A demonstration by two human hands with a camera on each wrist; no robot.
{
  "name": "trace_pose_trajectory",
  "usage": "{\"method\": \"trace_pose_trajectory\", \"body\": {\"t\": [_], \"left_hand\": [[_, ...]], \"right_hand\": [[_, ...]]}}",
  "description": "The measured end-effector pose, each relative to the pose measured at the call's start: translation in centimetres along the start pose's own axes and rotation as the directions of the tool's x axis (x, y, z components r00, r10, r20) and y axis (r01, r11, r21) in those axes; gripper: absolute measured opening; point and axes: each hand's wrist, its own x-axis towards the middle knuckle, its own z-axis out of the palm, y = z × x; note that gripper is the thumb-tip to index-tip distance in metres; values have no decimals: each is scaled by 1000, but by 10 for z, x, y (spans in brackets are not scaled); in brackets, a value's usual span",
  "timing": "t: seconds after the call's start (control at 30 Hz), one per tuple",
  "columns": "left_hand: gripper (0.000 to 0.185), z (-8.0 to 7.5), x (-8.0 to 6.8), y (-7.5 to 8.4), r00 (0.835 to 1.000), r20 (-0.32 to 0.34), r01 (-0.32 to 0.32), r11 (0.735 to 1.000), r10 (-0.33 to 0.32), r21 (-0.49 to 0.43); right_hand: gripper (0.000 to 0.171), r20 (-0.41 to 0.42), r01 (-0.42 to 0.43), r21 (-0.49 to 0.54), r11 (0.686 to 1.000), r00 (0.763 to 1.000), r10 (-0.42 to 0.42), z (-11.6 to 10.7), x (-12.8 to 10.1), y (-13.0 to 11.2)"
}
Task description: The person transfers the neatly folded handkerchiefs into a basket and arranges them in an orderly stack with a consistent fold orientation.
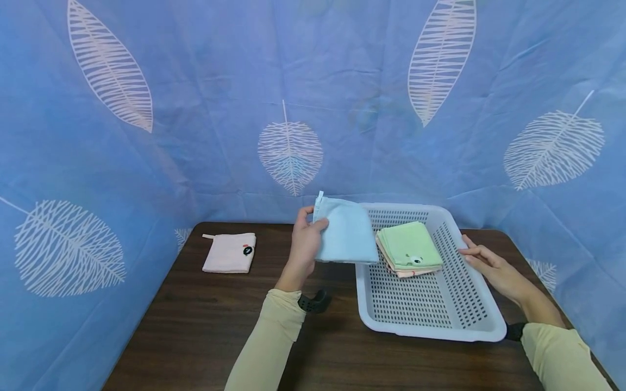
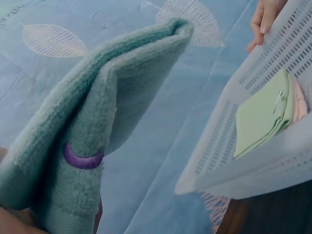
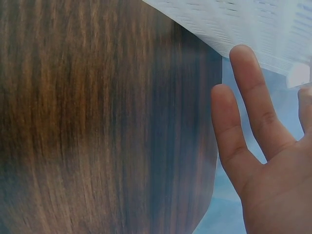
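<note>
A folded light-blue towel (image 1: 344,231) is pinched at its left edge by my left hand (image 1: 307,239), held up beside a white plastic basket (image 1: 430,332). In the left wrist view the blue towel (image 2: 83,112) shows its folds and a purple stitched curve. A folded green towel (image 1: 411,244) lies in the basket on top of peach-coloured cloth (image 1: 408,273). At the basket's right side is my right hand (image 1: 494,271), its fingertips at the rim. The right wrist view shows that hand's fingers (image 3: 263,117) extended. A folded pale pink towel (image 1: 230,253) lies at the table's left.
The dark wooden table (image 1: 195,336) has its back edge against a blue curtain (image 1: 220,108) with white leaf prints. The same curtain hangs along both sides. The basket stands on the right half of the table.
</note>
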Motion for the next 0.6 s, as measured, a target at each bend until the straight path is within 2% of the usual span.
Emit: {"method": "trace_pose_trajectory", "body": {"t": [0.37, 0.6], "left_hand": [[37, 23, 5, -5, 999, 28, 39, 998, -37, -53], [35, 36, 6, -7, 998, 51, 42, 994, -37, -98]], "right_hand": [[50, 11, -33, -10, 999, 999, 33, -2, 2, 2], [53, 17, -64, 54, 997, 998, 63, -2, 4, 0]]}}
